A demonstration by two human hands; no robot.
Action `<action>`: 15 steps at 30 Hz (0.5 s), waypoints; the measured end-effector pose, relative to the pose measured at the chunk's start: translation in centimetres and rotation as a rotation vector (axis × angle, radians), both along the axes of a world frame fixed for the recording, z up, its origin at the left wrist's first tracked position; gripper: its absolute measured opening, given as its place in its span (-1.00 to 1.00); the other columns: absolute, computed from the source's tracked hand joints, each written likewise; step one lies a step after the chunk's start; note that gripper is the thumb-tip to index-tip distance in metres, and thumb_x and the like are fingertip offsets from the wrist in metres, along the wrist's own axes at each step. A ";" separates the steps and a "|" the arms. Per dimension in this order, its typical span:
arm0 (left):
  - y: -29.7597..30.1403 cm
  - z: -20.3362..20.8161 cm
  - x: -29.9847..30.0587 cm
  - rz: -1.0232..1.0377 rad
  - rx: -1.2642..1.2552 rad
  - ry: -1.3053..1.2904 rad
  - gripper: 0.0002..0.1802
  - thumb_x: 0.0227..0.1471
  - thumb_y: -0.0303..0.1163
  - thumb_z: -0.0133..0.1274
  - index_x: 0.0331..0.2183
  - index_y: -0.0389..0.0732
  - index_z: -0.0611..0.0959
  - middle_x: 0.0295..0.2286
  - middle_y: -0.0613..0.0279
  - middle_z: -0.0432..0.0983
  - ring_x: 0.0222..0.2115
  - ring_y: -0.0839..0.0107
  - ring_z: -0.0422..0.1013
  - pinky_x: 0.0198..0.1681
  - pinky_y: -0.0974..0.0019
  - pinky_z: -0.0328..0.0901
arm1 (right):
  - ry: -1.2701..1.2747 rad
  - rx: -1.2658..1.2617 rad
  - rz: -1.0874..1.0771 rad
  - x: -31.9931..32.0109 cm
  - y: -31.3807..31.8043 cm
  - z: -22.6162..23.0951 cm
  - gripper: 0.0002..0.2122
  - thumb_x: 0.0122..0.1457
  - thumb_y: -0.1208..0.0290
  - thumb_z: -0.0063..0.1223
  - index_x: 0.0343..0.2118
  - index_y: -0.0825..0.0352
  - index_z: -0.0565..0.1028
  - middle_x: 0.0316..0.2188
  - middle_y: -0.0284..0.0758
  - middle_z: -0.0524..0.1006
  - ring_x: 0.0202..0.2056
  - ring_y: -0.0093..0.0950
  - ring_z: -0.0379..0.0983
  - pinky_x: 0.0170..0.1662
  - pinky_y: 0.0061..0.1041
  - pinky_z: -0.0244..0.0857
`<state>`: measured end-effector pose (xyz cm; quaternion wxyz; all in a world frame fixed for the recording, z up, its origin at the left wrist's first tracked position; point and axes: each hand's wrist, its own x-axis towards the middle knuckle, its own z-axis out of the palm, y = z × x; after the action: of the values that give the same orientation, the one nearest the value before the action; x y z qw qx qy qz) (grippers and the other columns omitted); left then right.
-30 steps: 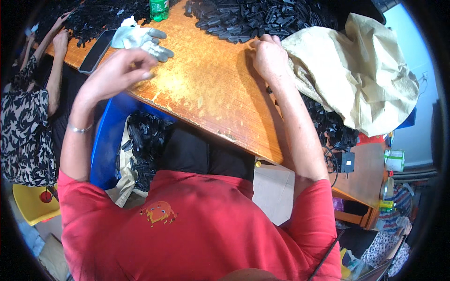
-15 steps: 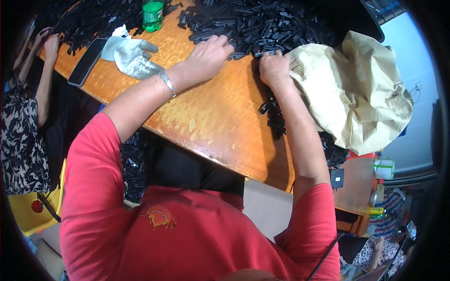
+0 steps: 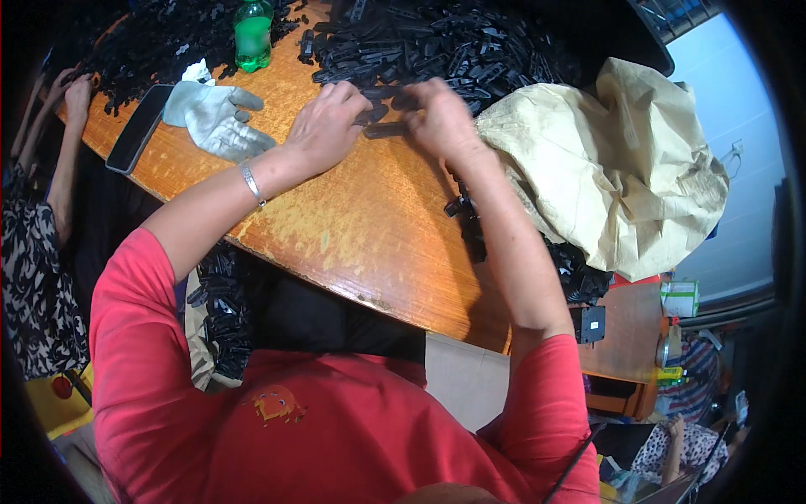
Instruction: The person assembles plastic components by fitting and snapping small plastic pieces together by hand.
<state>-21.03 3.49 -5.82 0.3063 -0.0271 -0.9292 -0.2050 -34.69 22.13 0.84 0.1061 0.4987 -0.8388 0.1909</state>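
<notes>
Small, long black plastic pieces (image 3: 382, 130) lie or are held between my two hands, at the near edge of a large heap of similar pieces (image 3: 437, 50). My left hand (image 3: 329, 124), with a silvery bracelet at the wrist, is closed, its fingertips on one dark piece. Facing it from the right is my right hand (image 3: 441, 122), its fingers curled toward the pieces and smeared by motion. Whether it grips one is hidden.
A grey-white glove (image 3: 214, 118) and a phone (image 3: 138, 130) lie left on the wooden table (image 3: 353, 227). Behind stands a green bottle (image 3: 253, 38). A beige sack (image 3: 613, 168) covers the right side. Another person's hands (image 3: 78, 97) work at far left.
My right hand has drawn away from the heap toward my left hand, and black pieces now show between them. My left hand has shifted slightly left and nearer. The whole view has shifted a little.
</notes>
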 end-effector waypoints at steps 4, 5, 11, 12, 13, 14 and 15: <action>1.1 0.9 0.0 -0.015 -0.018 -0.023 -0.63 0.10 -0.55 0.23 -0.02 -0.24 0.63 -0.05 0.08 0.46 0.03 0.03 0.42 0.09 0.04 0.38 | 0.361 0.205 -0.517 -8.3 2.6 3.2 -0.75 0.18 0.49 0.19 -0.10 0.44 0.64 -0.04 -0.03 0.60 0.03 -0.07 0.58 0.14 -0.18 0.50; 1.3 0.9 -0.2 -0.007 -0.032 -0.021 -0.64 0.10 -0.55 0.23 -0.03 -0.24 0.63 -0.05 0.09 0.45 0.03 0.04 0.42 0.08 0.04 0.39 | 0.344 0.264 -0.574 -10.5 3.4 3.2 -0.74 0.21 0.46 0.17 -0.08 0.44 0.64 -0.02 -0.03 0.62 0.04 -0.07 0.60 0.14 -0.19 0.51; 1.1 0.3 -0.2 0.006 -0.052 -0.028 -0.64 0.09 -0.56 0.21 -0.03 -0.22 0.62 -0.05 0.11 0.45 0.02 0.05 0.42 0.06 0.04 0.40 | 0.170 0.702 -0.688 -13.0 1.8 3.6 -0.70 0.34 0.33 0.09 0.00 0.41 0.63 0.06 -0.05 0.66 0.11 -0.13 0.63 0.17 -0.22 0.50; 1.1 0.3 -0.2 -0.002 -0.050 -0.022 -0.64 0.09 -0.57 0.20 -0.04 -0.22 0.62 -0.05 0.11 0.44 0.02 0.05 0.42 0.06 0.04 0.40 | 0.178 0.721 -0.672 -13.0 1.7 3.5 -0.69 0.35 0.32 0.09 0.03 0.40 0.61 0.06 -0.06 0.67 0.11 -0.16 0.63 0.16 -0.22 0.51; 1.0 0.3 -0.2 0.002 -0.048 -0.023 -0.64 0.09 -0.57 0.20 -0.04 -0.22 0.62 -0.05 0.11 0.44 0.02 0.05 0.42 0.06 0.04 0.40 | 0.189 0.738 -0.648 -12.7 1.3 3.6 -0.68 0.36 0.32 0.09 0.05 0.40 0.60 0.06 -0.06 0.67 0.11 -0.19 0.64 0.16 -0.21 0.51; 1.0 0.3 -0.1 0.010 -0.055 -0.022 -0.65 0.10 -0.58 0.19 -0.04 -0.21 0.62 -0.05 0.11 0.44 0.02 0.05 0.42 0.06 0.04 0.40 | 0.191 0.740 -0.645 -12.1 1.1 3.3 -0.68 0.36 0.32 0.09 0.05 0.40 0.60 0.06 -0.06 0.67 0.11 -0.19 0.64 0.16 -0.21 0.51; 0.9 0.3 0.0 0.018 -0.062 -0.020 -0.65 0.10 -0.58 0.18 -0.04 -0.21 0.62 -0.05 0.10 0.45 0.02 0.04 0.42 0.06 0.04 0.40 | 0.222 0.699 -0.603 -11.2 0.9 2.6 -0.67 0.35 0.32 0.08 0.07 0.39 0.58 0.06 -0.05 0.66 0.11 -0.17 0.63 0.14 -0.22 0.52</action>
<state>-21.03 4.44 -5.54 0.2976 -0.0263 -0.9384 -0.1737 -45.89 23.07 3.43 0.0718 0.2563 -0.9437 -0.1966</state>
